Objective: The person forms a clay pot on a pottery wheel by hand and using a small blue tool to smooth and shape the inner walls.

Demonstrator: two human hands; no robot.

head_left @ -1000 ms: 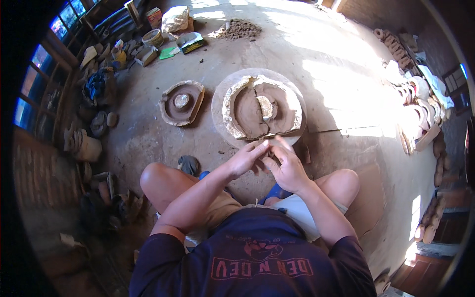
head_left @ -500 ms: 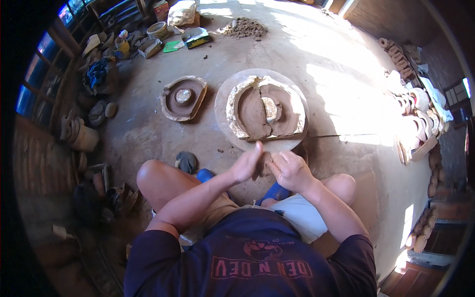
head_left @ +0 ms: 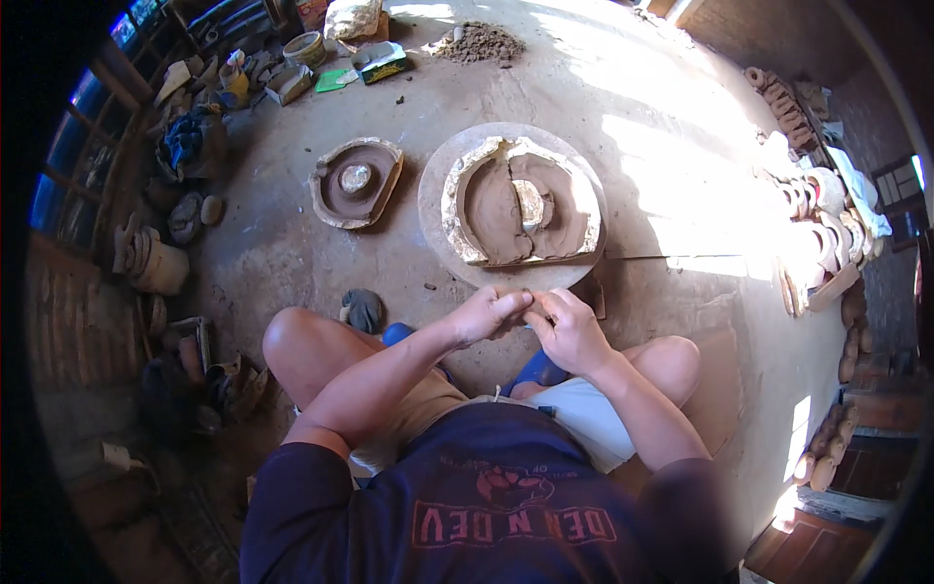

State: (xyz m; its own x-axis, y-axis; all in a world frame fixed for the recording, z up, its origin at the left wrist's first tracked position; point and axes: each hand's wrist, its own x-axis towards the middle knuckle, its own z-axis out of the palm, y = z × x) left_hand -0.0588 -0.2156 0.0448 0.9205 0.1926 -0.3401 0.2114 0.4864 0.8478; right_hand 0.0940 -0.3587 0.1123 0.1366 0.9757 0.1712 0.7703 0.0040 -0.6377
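Observation:
My left hand [head_left: 493, 311] is closed, its thumb lying along the top toward the right. My right hand [head_left: 571, 329] meets it with bent, pinching fingers. Between the fingertips shows a bit of brown clay [head_left: 536, 306], mostly hidden by the hands. Just beyond them, a plaster mould [head_left: 453, 222] with a chipped white rim rests on a round turntable [head_left: 435, 255]. Brown clay [head_left: 491, 216] lines the mould around a pale central knob [head_left: 528, 206], and a dark crack or seam runs through it.
A smaller clay-lined mould [head_left: 321, 202] lies on the floor to the left. Near my left knee is a dark cloth bundle [head_left: 363, 311]. A crumbled clay heap [head_left: 480, 44] lies far ahead. Curved clay pieces [head_left: 827, 238] are stacked at right; buckets and boxes [head_left: 289, 85] stand at far left.
My left hand's raised thumb has come down and its fingers have closed in. Both hands are now closer together, hiding more of the clay. The view has shifted slightly.

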